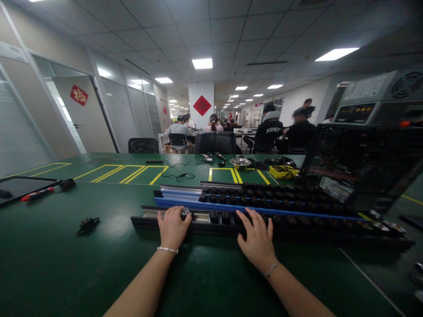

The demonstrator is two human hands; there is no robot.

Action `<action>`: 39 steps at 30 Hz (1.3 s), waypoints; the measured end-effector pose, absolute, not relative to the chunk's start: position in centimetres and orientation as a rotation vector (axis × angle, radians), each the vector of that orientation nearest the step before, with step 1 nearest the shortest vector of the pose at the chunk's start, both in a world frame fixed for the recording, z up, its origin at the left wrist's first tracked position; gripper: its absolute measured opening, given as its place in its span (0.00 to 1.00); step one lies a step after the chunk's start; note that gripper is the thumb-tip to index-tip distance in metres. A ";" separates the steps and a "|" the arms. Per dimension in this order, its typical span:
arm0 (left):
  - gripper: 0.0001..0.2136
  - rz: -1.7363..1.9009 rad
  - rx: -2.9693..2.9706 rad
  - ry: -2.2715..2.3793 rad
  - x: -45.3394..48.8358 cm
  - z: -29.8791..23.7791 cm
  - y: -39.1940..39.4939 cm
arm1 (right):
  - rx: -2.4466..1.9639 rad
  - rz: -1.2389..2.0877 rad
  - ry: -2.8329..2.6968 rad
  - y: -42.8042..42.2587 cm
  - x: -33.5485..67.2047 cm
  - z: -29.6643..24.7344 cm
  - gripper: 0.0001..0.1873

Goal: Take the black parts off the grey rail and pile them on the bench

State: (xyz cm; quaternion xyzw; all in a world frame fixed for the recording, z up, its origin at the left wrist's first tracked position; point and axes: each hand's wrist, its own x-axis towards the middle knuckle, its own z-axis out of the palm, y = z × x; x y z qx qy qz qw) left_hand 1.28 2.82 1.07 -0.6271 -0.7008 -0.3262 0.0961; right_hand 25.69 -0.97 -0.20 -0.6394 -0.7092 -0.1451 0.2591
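My left hand [172, 228] is at the left part of the nearest long black rail [142, 223], its fingers closed around a small black socket-like part [186, 212] in the channel. A stretch of bare channel lies between that part and a row of similar black parts [220, 216]. Spread fingers of my right hand [258, 240] rest over the same rail, farther right; what lies under the fingertips is hidden. Behind it runs a blue rail [211, 205], also lined with black parts. A loose dark part [88, 225] lies on the table to the left.
On the green table [109, 273], a computer case [357, 163] stands at the right. Toward the back are a metal bowl [240, 163], a yellow item [283, 171] and cables. A red-handled tool [38, 193] and a black tray [23, 189] lie left. Several people sit beyond.
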 end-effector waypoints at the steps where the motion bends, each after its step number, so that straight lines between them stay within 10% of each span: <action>1: 0.14 -0.974 -1.857 -2.071 1.2 1.0 2.8 | -1.733 -0.394 -1.921 -1.0 25.7 -0.2 0.30; 39: 0.18 -0.889 -1.689 -2.252 0.1 1.1 3.4 | -1.731 -0.389 -1.919 -0.9 25.8 -0.3 0.30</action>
